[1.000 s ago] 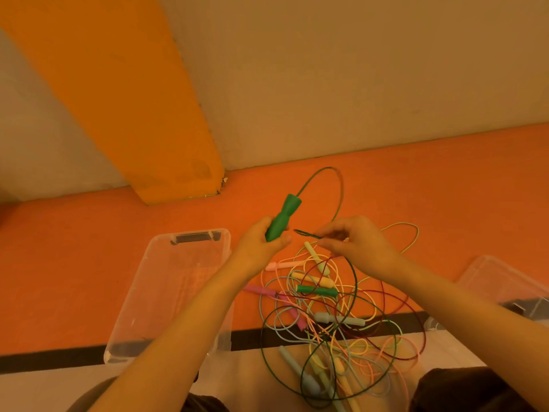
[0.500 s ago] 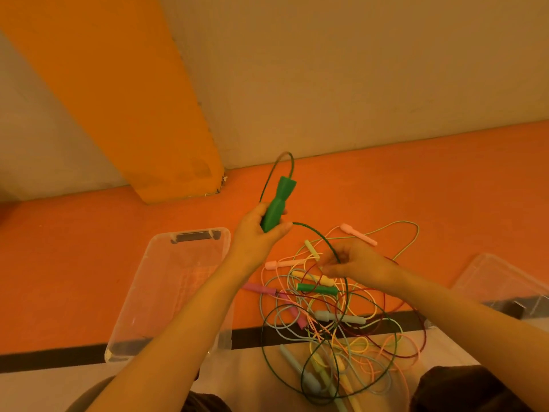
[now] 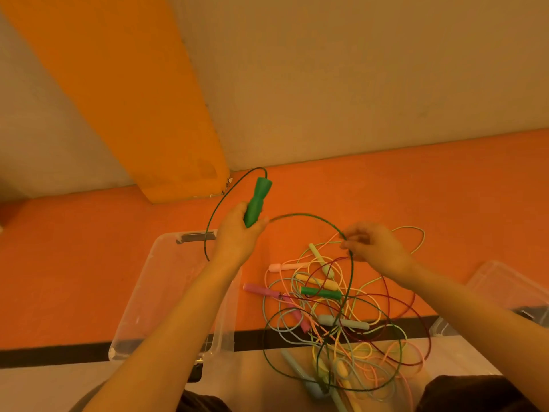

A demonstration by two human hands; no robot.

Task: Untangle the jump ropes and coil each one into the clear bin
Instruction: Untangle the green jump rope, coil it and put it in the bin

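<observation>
Both hands sit further apart than half a second ago: the right hand [image 3: 375, 247] has lifted off the rope pile and drawn out to the right, stretching a wider arc of dark green cord [image 3: 309, 217] between the two hands. The left hand [image 3: 237, 233] stays raised over the orange floor [image 3: 89, 269], its fingers curled round the lower end of a green handle [image 3: 257, 200] that points up and slightly right. From the handle's top the green cord loops out to the left and runs down behind the left wrist.

The right hand's thumb and fingertips [image 3: 346, 243] pinch the green cord where the arc bends downward; its other fingers are loosely curled. Below that pinch the cord drops into the tangle of jump ropes [image 3: 341, 328], which lies on the floor between the person's forearms. That pile holds pink, yellow, pale blue, dark red and green cords, all crossing one another. Several handles lie among them: a second green handle [image 3: 320, 292], a pink handle [image 3: 261, 290], a pale yellow handle [image 3: 319, 258] and a pale blue handle [image 3: 344, 322].

The clear bin [image 3: 142, 298] rests on the floor under the left forearm, just left of the pile, with no rope visible inside it. A second clear container [image 3: 505, 286] shows at the right edge. A black stripe [image 3: 44, 356] crosses the floor near the bottom.
</observation>
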